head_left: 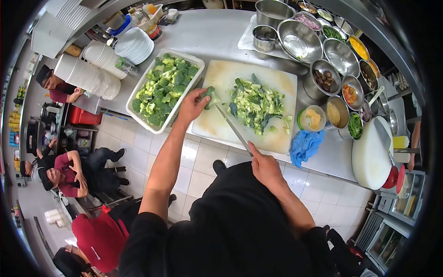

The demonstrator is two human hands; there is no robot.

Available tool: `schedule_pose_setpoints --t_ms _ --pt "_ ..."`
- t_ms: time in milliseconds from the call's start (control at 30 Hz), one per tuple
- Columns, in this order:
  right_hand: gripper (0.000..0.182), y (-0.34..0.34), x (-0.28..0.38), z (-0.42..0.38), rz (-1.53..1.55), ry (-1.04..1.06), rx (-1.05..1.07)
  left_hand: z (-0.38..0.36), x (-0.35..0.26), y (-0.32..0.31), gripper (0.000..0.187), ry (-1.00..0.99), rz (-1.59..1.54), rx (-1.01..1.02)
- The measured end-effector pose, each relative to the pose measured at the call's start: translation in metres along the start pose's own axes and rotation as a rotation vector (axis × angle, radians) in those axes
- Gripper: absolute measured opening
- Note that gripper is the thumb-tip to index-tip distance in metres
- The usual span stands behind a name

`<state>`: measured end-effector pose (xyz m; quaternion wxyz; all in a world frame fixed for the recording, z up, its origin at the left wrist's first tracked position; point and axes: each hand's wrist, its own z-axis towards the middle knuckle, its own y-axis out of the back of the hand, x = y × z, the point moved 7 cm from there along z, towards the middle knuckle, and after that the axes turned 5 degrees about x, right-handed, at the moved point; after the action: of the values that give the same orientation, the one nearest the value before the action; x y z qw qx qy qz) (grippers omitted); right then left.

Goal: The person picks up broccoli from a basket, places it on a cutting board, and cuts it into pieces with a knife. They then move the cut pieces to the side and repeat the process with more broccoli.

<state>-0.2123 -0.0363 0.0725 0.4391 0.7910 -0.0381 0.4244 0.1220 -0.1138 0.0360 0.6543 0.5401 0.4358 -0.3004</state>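
Observation:
My left hand [193, 105] grips a piece of broccoli [210, 98] over the left part of a white cutting board [217, 129]. In my right hand [265, 165] is a kitchen knife [234, 127], its blade slanting up and left so the tip is close to the broccoli piece. To the right of the blade, a pile of chopped broccoli stems and leaves [256, 105] lies on the board. A white plastic basket [201, 64] full of broccoli florets [167, 87] stands left of the board, beside my left wrist.
Metal bowls [300, 40] and pots of ingredients crowd the counter's right side. A blue cloth [305, 145] lies by the board's lower right corner. Stacked white bowls [83, 76] and plates [134, 46] stand at the left. Several people in dark red shirts [99, 240] are on the left.

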Motion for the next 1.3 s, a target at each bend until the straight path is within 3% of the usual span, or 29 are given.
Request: schedule_pose_setpoints --t_ms 33,67,133,267,367,567,833,1067,1133,1300 --pt "0.057 0.000 -0.001 0.001 0.000 0.000 0.000 -0.001 -0.010 0.003 0.049 -0.135 0.023 -0.072" --pt "0.057 -0.001 -0.001 0.003 -0.029 0.020 -0.010 -0.003 -0.010 0.000 0.049 -0.135 0.023 -0.073" --pt "0.057 0.001 0.000 0.006 -0.059 0.042 -0.022 -0.019 -0.016 0.007 0.047 0.098 0.300 -0.289" --pt "0.056 0.013 0.007 0.013 -0.121 0.086 -0.070 -0.034 -0.028 -0.012 0.043 0.108 0.283 -0.348" --pt "0.054 0.017 0.008 0.017 -0.178 0.086 -0.028 -0.038 -0.024 -0.015 0.038 0.002 0.276 -0.415" --pt "0.060 0.027 0.014 0.026 -0.318 0.108 0.013 -0.028 -0.004 0.002 0.030 0.037 0.164 -0.297" --pt "0.050 0.041 0.018 0.027 -0.409 0.173 0.006 -0.022 -0.003 0.008 0.033 -0.146 0.195 -0.181" --pt "0.055 0.044 0.016 0.029 -0.331 0.104 0.074 -0.022 0.002 0.006 0.029 0.027 0.014 -0.189" --pt "0.055 0.044 0.015 0.030 -0.311 0.124 0.059 -0.021 -0.007 0.003 0.026 -0.108 0.127 -0.169" --pt "0.062 0.042 0.020 0.031 -0.424 0.094 0.115 -0.023 -0.020 -0.004 0.033 -0.191 0.187 -0.090"
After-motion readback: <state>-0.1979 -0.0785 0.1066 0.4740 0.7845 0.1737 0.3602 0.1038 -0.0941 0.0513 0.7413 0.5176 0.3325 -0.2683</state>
